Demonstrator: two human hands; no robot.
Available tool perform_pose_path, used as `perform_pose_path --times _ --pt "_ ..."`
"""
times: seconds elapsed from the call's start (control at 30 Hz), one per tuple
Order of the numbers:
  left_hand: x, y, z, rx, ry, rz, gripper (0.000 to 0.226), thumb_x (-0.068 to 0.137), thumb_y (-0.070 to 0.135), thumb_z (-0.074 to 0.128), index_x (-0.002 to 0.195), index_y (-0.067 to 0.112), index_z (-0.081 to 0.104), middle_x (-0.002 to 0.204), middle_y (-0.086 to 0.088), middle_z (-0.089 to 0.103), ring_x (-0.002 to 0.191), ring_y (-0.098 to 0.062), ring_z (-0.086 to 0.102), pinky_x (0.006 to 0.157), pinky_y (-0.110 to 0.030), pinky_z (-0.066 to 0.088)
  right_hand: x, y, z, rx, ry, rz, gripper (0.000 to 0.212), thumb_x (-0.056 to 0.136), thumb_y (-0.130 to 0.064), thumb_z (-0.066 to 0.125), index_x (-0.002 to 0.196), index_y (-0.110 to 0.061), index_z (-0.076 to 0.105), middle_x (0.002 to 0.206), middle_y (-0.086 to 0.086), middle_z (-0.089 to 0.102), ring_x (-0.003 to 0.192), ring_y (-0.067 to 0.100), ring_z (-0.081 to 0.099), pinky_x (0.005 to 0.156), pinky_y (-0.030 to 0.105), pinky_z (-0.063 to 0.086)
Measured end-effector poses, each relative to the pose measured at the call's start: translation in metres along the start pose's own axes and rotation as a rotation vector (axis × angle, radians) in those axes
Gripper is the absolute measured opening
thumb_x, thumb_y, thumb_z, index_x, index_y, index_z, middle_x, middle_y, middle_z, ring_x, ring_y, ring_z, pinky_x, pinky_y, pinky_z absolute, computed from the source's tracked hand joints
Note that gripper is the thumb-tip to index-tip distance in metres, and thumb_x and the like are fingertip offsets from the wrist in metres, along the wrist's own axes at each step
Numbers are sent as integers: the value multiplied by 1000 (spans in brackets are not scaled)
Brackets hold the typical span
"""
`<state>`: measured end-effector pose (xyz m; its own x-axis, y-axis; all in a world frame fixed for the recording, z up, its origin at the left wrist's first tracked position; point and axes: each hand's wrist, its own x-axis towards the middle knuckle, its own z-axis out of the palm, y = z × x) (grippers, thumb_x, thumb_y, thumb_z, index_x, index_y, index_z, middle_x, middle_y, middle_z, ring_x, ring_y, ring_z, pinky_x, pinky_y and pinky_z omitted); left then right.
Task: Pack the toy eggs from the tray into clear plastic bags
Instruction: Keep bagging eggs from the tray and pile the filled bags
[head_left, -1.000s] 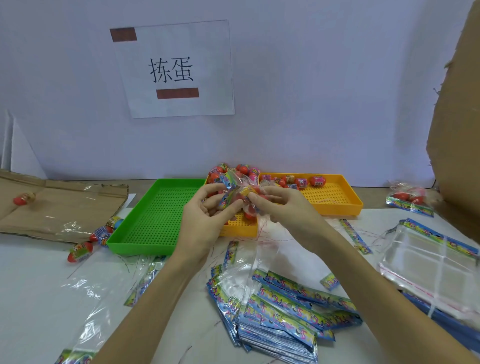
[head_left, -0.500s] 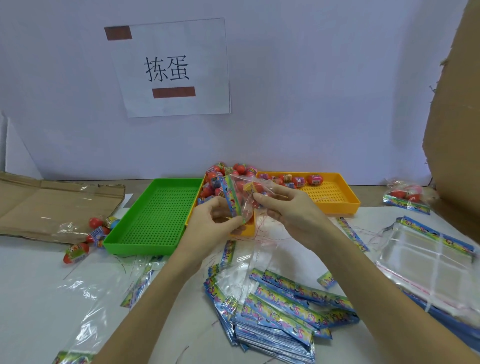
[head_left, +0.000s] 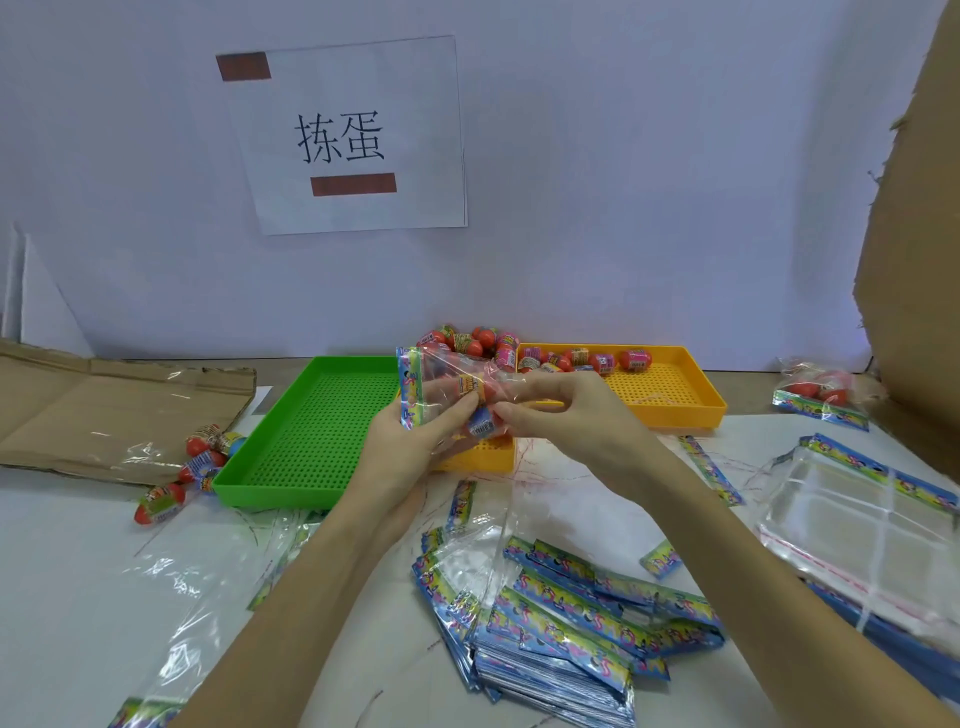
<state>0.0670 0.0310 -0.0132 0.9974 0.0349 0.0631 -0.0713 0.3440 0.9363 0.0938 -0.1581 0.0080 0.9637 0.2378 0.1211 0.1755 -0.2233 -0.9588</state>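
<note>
Both hands hold one clear plastic bag with a colourful printed header above the front of the orange tray. My left hand grips the bag from below and at its header edge. My right hand pinches the bag's other end. Toy eggs show inside the bag between the fingers. Several red toy eggs lie along the orange tray's far side.
A green tray stands left of the orange one, with loose eggs by its left edge. A stack of flat bags lies near me, more bags at right. A filled bag sits far right. Cardboard lies at left.
The bag has turned in my hands so its printed header now stands upright on the left. My left hand shifted under the bag; my right hand keeps its pinch.
</note>
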Motion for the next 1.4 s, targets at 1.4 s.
perform_pose_path --times 1.4 --pt "0 18 -14 382 -167 204 44 84 34 83 126 22 74 120 0 78 115 -19 73 94 -33 60 -6 -11 -6 -399 32 -311 38 100 3 55 111 -23 80 101 -14 74 85 -18 57 66 3 43"
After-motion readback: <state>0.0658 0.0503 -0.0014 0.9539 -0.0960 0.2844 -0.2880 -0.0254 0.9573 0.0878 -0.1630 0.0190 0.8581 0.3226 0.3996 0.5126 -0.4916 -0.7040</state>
